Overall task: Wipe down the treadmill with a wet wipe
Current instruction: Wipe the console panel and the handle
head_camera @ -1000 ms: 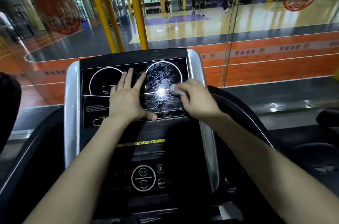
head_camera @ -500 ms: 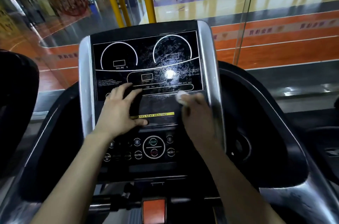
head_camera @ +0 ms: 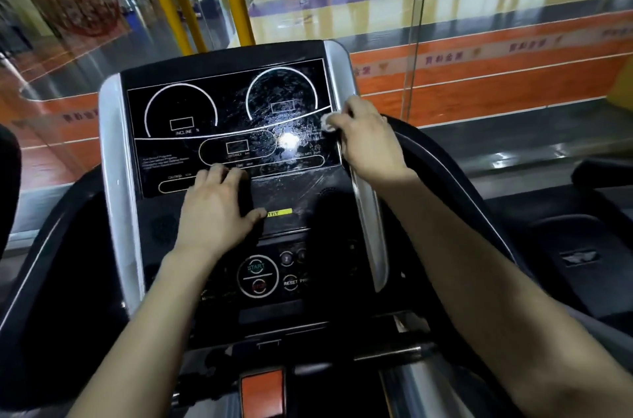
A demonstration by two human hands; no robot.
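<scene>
The treadmill console (head_camera: 164, 157) fills the middle of the head view, a black display panel with white dial outlines and silver side strips. Its right half shines with wet streaks. My right hand (head_camera: 366, 140) grips a small bunched white wet wipe (head_camera: 329, 123) at the panel's right edge, against the silver strip. My left hand (head_camera: 214, 212) rests flat on the lower middle of the console, fingers straight, thumb beside a yellow label.
Round START, STOP and RESET buttons (head_camera: 257, 275) sit below my left hand. An orange tab (head_camera: 262, 393) is at the bottom. Black curved handrails (head_camera: 455, 184) flank the console. A glass wall (head_camera: 479, 40) stands just behind, with a sports court beyond.
My right hand carried the wipe from the lower centre of the console up and right to the panel's right edge. My left hand stayed low on the console.
</scene>
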